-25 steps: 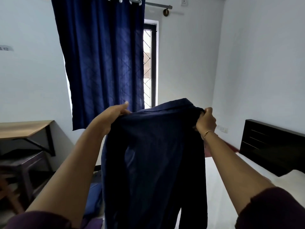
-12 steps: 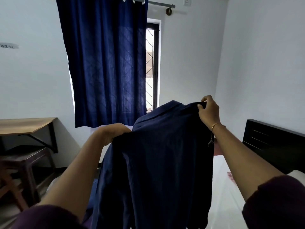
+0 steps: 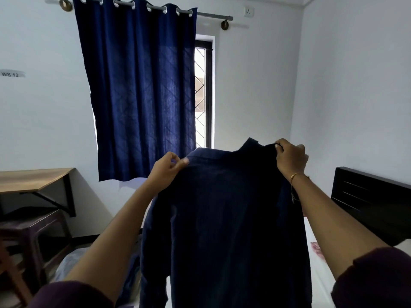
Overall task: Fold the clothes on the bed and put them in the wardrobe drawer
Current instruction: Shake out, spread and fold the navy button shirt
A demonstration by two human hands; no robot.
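Head view: dark blue shirt [image 3: 224, 223] held up in the air in front of the person, hanging down over the white bed [image 3: 320, 283], left hand [image 3: 166, 172] pinching one shoulder with thumb and curled fingers, right hand [image 3: 290, 158] gripping the other shoulder by the collar, fingers curled over the fabric, gold bracelet [image 3: 297, 175] on that wrist. Behind: blue curtain [image 3: 140, 90] over the window, wooden desk [image 3: 31, 180] at left, dark headboard [image 3: 373, 201] at right.
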